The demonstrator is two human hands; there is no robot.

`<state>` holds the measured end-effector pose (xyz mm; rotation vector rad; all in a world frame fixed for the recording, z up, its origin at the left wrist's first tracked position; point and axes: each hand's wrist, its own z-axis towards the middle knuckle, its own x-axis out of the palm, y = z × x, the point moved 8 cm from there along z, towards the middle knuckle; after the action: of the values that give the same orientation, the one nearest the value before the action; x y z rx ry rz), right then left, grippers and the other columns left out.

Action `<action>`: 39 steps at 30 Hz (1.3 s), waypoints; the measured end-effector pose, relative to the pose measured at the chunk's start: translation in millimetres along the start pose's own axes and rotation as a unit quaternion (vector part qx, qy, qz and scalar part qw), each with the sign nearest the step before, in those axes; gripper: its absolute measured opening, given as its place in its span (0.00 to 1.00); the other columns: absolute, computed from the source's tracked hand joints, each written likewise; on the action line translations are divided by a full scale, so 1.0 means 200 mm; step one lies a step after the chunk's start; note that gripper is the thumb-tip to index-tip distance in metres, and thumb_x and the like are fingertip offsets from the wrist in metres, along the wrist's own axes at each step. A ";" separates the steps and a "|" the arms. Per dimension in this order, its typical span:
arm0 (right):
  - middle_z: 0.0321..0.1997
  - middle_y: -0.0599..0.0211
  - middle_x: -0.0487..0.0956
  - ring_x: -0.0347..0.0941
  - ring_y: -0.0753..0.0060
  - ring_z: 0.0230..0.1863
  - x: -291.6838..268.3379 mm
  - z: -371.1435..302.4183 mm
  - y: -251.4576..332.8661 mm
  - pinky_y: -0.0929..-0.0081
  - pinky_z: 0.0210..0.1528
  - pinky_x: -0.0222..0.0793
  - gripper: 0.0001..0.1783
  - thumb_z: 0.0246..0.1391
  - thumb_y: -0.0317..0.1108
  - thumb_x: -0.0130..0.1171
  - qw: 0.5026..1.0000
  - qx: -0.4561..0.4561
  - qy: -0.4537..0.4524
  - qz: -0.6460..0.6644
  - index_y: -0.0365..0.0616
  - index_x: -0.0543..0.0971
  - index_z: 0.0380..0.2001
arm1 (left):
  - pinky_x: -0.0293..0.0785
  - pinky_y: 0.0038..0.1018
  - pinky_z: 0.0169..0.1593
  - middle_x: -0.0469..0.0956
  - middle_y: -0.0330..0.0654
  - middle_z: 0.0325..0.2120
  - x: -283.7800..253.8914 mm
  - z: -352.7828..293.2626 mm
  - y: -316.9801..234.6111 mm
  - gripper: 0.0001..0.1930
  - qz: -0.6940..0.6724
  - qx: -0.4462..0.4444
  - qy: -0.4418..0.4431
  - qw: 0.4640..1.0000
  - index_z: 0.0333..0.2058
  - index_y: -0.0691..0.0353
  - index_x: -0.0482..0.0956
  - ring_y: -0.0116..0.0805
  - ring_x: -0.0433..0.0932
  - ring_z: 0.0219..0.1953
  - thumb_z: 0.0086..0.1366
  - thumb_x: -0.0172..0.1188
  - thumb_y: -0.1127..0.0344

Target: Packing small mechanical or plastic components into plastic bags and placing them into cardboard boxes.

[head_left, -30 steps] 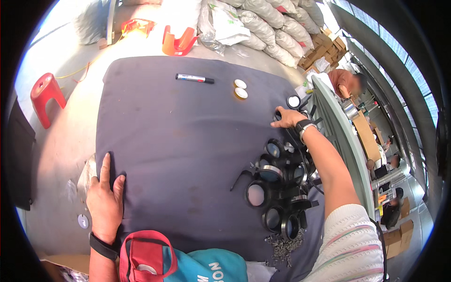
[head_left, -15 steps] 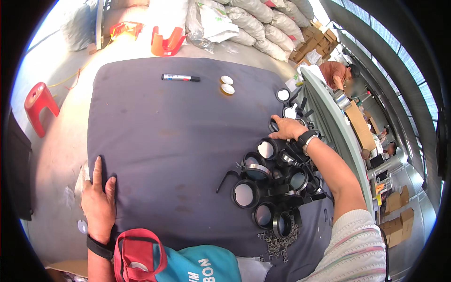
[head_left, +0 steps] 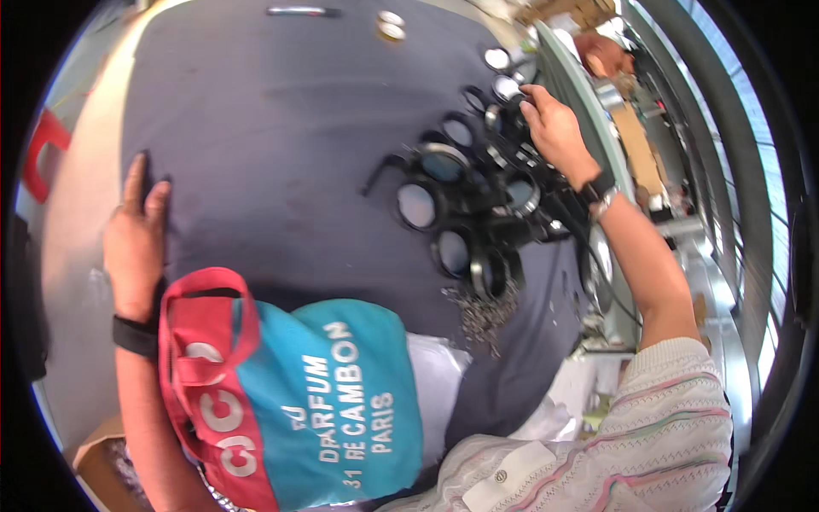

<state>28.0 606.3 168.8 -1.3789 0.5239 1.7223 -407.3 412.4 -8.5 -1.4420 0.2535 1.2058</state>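
Note:
My left hand [head_left: 136, 235] lies at the left edge of the cloth-covered table [head_left: 256, 128], its fingers stretched out and nothing in them. On the right, my right hand [head_left: 556, 132] reaches over a pile of black round-rimmed parts [head_left: 478, 196]. Its fingers are slightly bent and apart, with the tips beside a black-rimmed disc [head_left: 507, 88] that looks pale and shiny. A similar part, a black ring [head_left: 476, 99], lies just left of that disc. Whether the fingertips touch anything is blurred. Several parts have straight black arms and silvery bands.
Small metal clips [head_left: 486, 316] lie heaped below the parts. A blue and red cloth bag [head_left: 333, 401] is at the near edge. Farther off are a marker [head_left: 303, 12] and two small round pots [head_left: 391, 27]. Another person [head_left: 601, 55] works beyond the right-hand table.
My right hand has moved from the black ring rightward, to beside the pale disc. My view has tilted down, so the table sits higher and more of the bag shows. The left hand stays at the table edge.

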 end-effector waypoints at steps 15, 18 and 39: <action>0.64 0.42 0.54 0.49 0.39 0.66 0.05 -2.12 0.48 0.44 0.66 0.40 0.38 0.52 0.49 0.52 0.959 0.087 0.246 0.110 0.35 0.57 0.59 | 0.65 0.28 0.55 0.72 0.52 0.52 0.07 0.01 0.13 0.28 -0.047 0.079 -0.034 0.995 0.58 0.63 0.65 0.43 0.72 0.54 0.67 0.50 0.50; 0.66 0.40 0.51 0.45 0.37 0.67 0.07 -2.15 0.47 0.39 0.66 0.34 0.40 0.55 0.57 0.43 0.967 0.077 0.195 0.146 0.36 0.56 0.61 | 0.64 0.28 0.56 0.70 0.53 0.54 0.04 0.01 0.18 0.28 -0.019 0.068 -0.024 0.997 0.59 0.63 0.63 0.43 0.69 0.56 0.67 0.49 0.50; 0.67 0.39 0.48 0.41 0.37 0.69 0.06 -2.16 0.38 0.38 0.66 0.31 0.39 0.58 0.55 0.37 0.965 0.080 0.216 0.127 0.36 0.52 0.63 | 0.73 0.26 0.29 0.78 0.51 0.40 -0.52 -3.89 0.85 0.18 0.299 -0.358 0.155 0.871 0.52 0.69 0.71 0.37 0.77 0.33 0.69 0.45 0.64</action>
<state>216.4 243.0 11.6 -1.6291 1.0998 1.5281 -180.6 -334.5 -199.2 -2.3277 0.5415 1.6608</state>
